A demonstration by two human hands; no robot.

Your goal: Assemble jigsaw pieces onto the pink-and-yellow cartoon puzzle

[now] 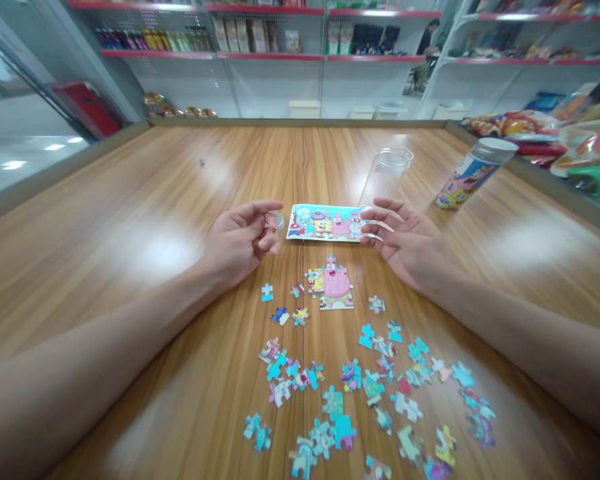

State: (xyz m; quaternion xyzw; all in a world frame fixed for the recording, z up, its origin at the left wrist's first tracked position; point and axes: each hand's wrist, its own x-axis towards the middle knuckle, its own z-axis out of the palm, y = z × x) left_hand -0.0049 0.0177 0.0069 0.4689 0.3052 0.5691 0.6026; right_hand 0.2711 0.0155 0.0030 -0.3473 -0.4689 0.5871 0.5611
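Note:
My left hand [243,241] hovers over the wooden table [145,220], fingers curled, a small clear round lid [276,221] at its fingertips. My right hand [405,240] is open, palm turned inward, fingertips at the right edge of a cartoon picture card [323,223]. Below the card lies a joined patch of puzzle [333,285]. Several loose puzzle pieces [375,393] are scattered nearer to me.
A clear plastic tube [387,170] lies on the table behind my right hand. A cartoon-printed can [473,172] with a white lid lies at the right. Snack bags [570,133] pile along the right edge. Shop shelves [270,57] stand behind.

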